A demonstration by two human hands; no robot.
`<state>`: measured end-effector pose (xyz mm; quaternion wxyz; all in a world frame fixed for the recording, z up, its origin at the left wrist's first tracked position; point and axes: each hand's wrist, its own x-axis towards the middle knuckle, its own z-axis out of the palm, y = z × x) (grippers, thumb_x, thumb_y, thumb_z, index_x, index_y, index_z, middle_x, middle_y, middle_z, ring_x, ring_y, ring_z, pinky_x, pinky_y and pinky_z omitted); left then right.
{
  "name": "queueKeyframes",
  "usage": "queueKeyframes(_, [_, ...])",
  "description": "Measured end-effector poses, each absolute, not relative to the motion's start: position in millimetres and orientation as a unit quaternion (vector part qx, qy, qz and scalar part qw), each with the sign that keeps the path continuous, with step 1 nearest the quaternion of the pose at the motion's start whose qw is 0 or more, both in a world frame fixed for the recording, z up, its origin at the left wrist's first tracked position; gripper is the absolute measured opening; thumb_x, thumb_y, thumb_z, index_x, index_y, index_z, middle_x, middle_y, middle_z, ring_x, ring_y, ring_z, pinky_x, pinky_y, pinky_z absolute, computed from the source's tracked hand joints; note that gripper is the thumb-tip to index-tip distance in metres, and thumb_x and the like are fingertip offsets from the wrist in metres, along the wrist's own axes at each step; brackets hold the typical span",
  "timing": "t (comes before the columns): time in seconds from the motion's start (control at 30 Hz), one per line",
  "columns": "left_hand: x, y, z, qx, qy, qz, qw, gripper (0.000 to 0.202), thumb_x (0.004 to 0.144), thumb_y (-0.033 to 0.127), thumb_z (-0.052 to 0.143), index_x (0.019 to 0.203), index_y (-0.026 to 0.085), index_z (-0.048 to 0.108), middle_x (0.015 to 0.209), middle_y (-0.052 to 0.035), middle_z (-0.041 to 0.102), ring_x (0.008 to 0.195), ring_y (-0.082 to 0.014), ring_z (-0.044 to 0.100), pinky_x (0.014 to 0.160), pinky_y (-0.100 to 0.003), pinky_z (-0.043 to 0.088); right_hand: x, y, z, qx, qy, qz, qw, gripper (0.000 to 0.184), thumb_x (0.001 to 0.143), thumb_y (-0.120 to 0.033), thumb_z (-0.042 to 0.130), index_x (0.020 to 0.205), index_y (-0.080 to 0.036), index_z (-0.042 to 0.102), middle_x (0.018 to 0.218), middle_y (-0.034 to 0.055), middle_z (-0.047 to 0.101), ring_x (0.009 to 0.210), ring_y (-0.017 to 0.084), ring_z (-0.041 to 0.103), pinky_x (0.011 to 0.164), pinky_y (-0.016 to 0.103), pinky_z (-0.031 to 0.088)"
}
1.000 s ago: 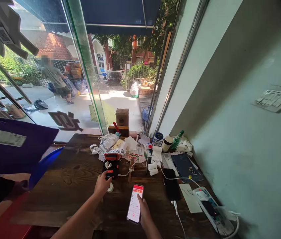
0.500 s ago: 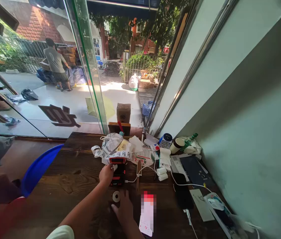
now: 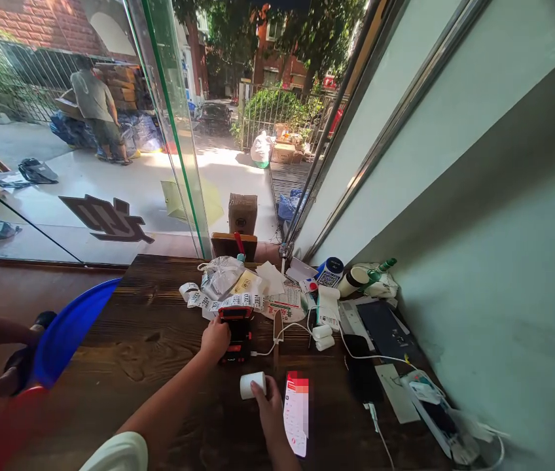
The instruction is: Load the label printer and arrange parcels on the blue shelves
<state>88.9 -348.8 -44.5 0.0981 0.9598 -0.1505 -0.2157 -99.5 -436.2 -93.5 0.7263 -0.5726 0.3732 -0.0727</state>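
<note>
My left hand (image 3: 215, 339) grips the left side of a small red and black label printer (image 3: 237, 331) standing on the dark wooden table (image 3: 150, 353). A strip of printed labels (image 3: 228, 302) trails from the printer's far end. Fingers of my right hand (image 3: 268, 409) close on a white paper roll (image 3: 252, 384) lying on its side just in front of the printer. A phone (image 3: 296, 412) with a lit red and white screen lies flat on the table beside my right hand.
Behind the printer lie a plastic bag (image 3: 221, 275), papers, more small rolls (image 3: 323, 337), a QR stand (image 3: 328, 273), a cup and a green bottle (image 3: 379, 267). A dark phone (image 3: 358, 371), cables and a power strip (image 3: 442, 418) line the right wall. A blue chair (image 3: 69, 330) stands left.
My right hand left the phone, which now lies on the table, and took hold of the paper roll, now tipped on its side. My left hand moved up along the printer.
</note>
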Motion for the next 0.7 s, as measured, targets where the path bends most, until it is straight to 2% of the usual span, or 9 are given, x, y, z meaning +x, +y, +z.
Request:
queueKeyframes(0.1, [90, -358, -43, 0.963, -0.134, -0.226, 0.065, 0.023, 0.088, 0.025, 0.053, 0.102, 0.012, 0.066, 0.125, -0.0137, 0.058, 0.112, -0.0259, 0.055, 0.092, -0.043, 0.045, -102, -439, -89, -0.532, 0.389, -0.081, 0.748, 0.047, 0.058, -0.062, 0.073, 0.083, -0.024, 0.059, 0.077, 0.0023, 0.065, 0.069, 0.024, 0.061, 0.056, 0.033, 0.048])
queueKeyframes(0.23, [94, -367, -39, 0.964, -0.109, -0.237, 0.049, 0.025, 0.088, 0.028, 0.057, 0.108, 0.013, 0.063, 0.130, -0.0123, 0.055, 0.118, -0.0262, 0.052, 0.096, -0.047, 0.044, -104, -443, -77, -0.490, 0.393, -0.090, 0.773, 0.049, 0.057, -0.059, 0.077, 0.086, -0.024, 0.059, 0.077, 0.0011, 0.066, 0.067, 0.023, 0.062, 0.056, 0.034, 0.049])
queueKeyframes(0.33, [94, -366, -32, 0.962, -0.109, -0.242, 0.070, 0.027, 0.089, 0.028, 0.054, 0.110, 0.015, 0.063, 0.130, -0.0138, 0.053, 0.119, -0.0287, 0.051, 0.094, -0.047, 0.046, -104, -446, -63, -0.460, 0.383, -0.102, 0.794, 0.049, 0.059, -0.057, 0.078, 0.088, -0.024, 0.058, 0.078, 0.0004, 0.068, 0.066, 0.021, 0.063, 0.057, 0.033, 0.049])
queueKeyframes(0.43, [82, -356, -17, 0.961, -0.120, -0.224, 0.112, 0.037, 0.089, 0.028, 0.049, 0.123, 0.017, 0.058, 0.128, -0.0184, 0.051, 0.119, -0.0338, 0.051, 0.092, -0.047, 0.045, -106, -449, -45, -0.440, 0.360, -0.114, 0.815, 0.048, 0.061, -0.055, 0.079, 0.090, -0.023, 0.057, 0.079, 0.0000, 0.069, 0.063, 0.018, 0.062, 0.056, 0.031, 0.049])
queueKeyframes(0.53, [53, -343, 1, 0.953, -0.151, -0.205, 0.165, 0.042, 0.091, 0.030, 0.043, 0.129, 0.016, 0.052, 0.126, -0.0173, 0.051, 0.113, -0.0291, 0.055, 0.094, -0.041, 0.045, -109, -451, -30, -0.436, 0.329, -0.128, 0.828, 0.049, 0.062, -0.051, 0.081, 0.094, -0.023, 0.056, 0.082, -0.0006, 0.069, 0.062, 0.015, 0.061, 0.056, 0.028, 0.048])
queueKeyframes(0.6, [27, -335, 14, 0.922, -0.195, -0.227, 0.245, 0.042, 0.091, 0.035, 0.041, 0.128, 0.018, 0.053, 0.122, -0.0127, 0.056, 0.105, -0.0219, 0.059, 0.092, -0.032, 0.047, -111, -451, -21, -0.442, 0.302, -0.131, 0.834, 0.050, 0.063, -0.047, 0.083, 0.097, -0.023, 0.056, 0.084, -0.0005, 0.070, 0.061, 0.014, 0.060, 0.057, 0.027, 0.049])
queueKeyframes(0.7, [-7, -325, 32, 0.780, -0.206, -0.334, 0.488, 0.057, 0.084, 0.052, 0.050, 0.132, 0.021, 0.052, 0.124, -0.0101, 0.060, 0.106, -0.0202, 0.060, 0.090, -0.028, 0.049, -114, -452, -6, -0.456, 0.249, -0.126, 0.845, 0.048, 0.063, -0.039, 0.084, 0.100, -0.024, 0.057, 0.084, -0.0001, 0.070, 0.064, 0.016, 0.062, 0.058, 0.029, 0.050])
